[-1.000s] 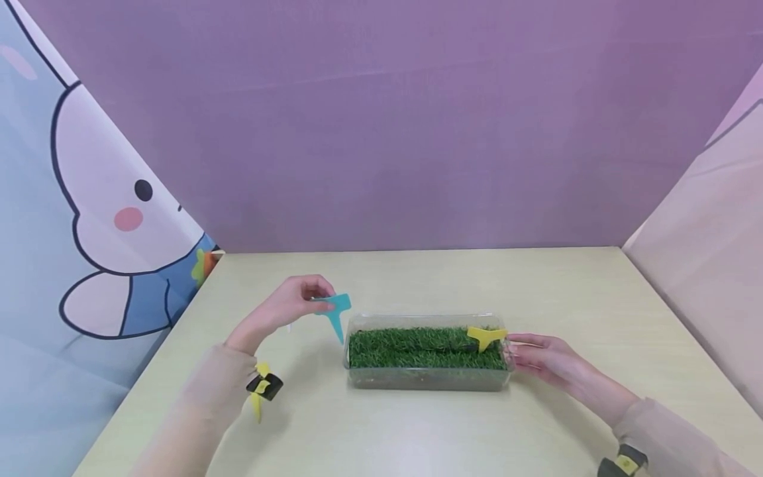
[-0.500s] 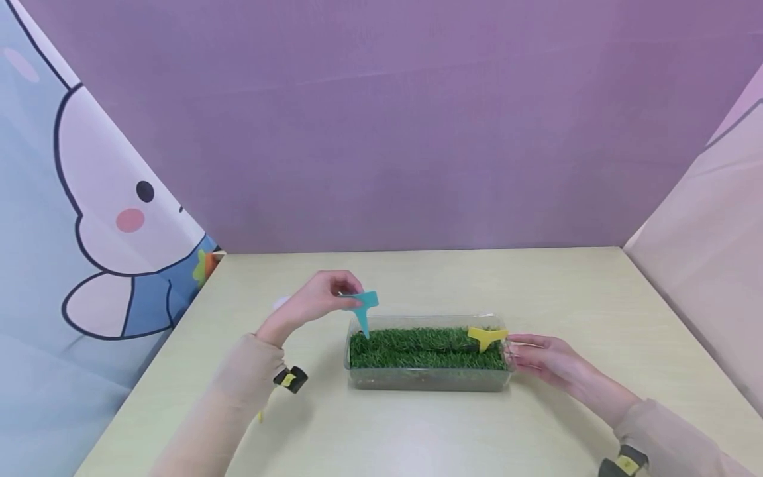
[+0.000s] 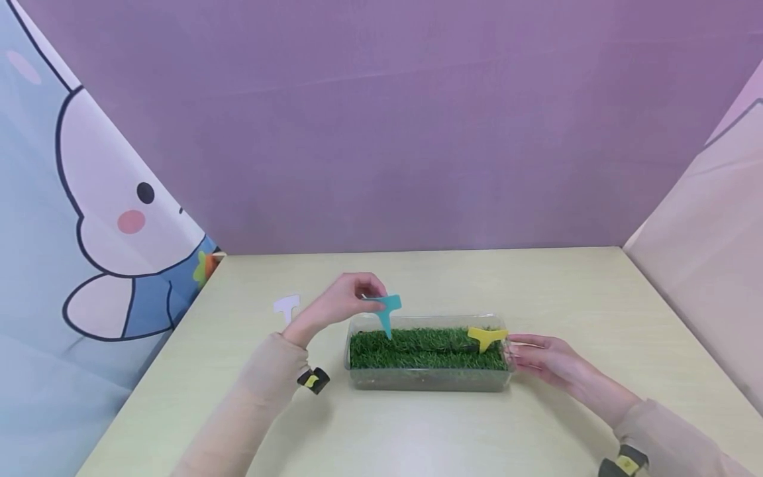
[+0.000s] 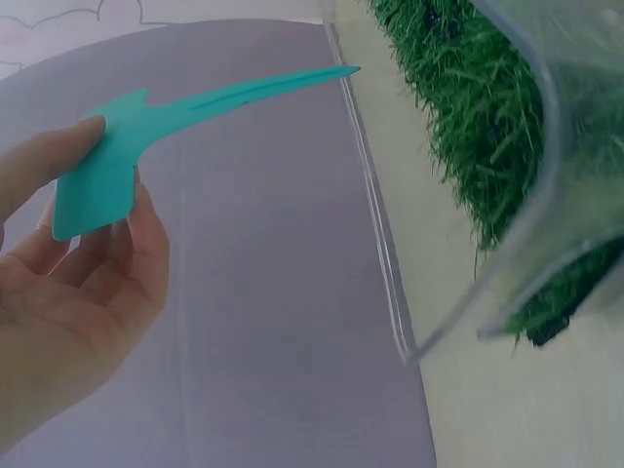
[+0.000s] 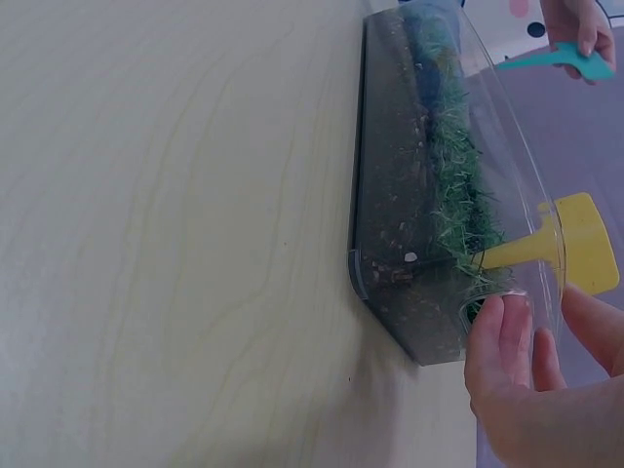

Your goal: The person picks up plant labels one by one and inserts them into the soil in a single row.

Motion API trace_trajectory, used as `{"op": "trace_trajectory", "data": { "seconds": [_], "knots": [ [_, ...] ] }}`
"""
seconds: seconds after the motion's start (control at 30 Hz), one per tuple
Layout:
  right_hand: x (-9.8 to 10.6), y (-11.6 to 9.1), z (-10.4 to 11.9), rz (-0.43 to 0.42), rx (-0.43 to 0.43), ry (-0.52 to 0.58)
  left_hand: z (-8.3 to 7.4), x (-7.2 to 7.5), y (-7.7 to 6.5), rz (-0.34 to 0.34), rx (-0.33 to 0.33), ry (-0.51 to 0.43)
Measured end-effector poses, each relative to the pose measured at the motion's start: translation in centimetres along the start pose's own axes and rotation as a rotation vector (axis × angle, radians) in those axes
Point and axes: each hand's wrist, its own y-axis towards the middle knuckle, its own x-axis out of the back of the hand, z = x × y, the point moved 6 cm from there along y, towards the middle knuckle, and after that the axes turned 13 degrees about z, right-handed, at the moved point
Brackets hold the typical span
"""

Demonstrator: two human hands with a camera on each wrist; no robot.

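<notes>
Pinched by its broad head, a teal T-shaped plant label (image 3: 390,303) is in my left hand (image 3: 352,295). Its pointed stem hangs down over the left part of the artificial grass (image 3: 417,339), and in the left wrist view the tip (image 4: 346,71) is apart from the blades. The grass lies over dark soil in a clear plastic box (image 3: 429,381). My right hand (image 3: 551,361) touches the box's right end with extended fingers (image 5: 492,341), the thumb near the rim. A yellow plant label (image 3: 487,336) stands upright in the grass beside it.
A white plant label (image 3: 287,305) lies on the wooden table (image 3: 536,278) behind my left forearm. A purple cloth (image 3: 417,132) hangs along the table's back edge, with a cartoon-printed cloth (image 3: 113,218) on the left and a pale one (image 3: 709,252) on the right.
My left hand has carried the teal label rightward, from beside the box to over the grass. The white label has come into sight; a yellow label is now hidden by the forearm. My right hand stays put.
</notes>
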Motion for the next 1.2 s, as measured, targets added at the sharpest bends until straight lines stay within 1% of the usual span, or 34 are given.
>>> {"op": "trace_trajectory", "data": {
  "seconds": [0.23, 0.57, 0.7, 0.93, 1.2],
  "knots": [
    [0.0, 0.0, 0.0, -0.003, -0.003, -0.013, -0.5, -1.1, 1.1, 0.026, -0.004, -0.031],
    [0.1, 0.0, 0.0, -0.004, -0.001, -0.01, -1.3, -2.6, 2.4, 0.029, -0.015, -0.032],
    [0.2, 0.0, 0.0, 0.003, 0.004, -0.009, -1.5, -3.2, 2.9, 0.031, -0.012, -0.017],
    [0.3, 0.1, -0.1, 0.028, 0.019, -0.003, -2.2, -4.3, 3.8, 0.043, -0.057, 0.051],
    [0.5, 0.3, -0.3, 0.016, 0.01, -0.002, -2.3, -5.6, 4.5, 0.071, -0.049, 0.04]
  ]
}}
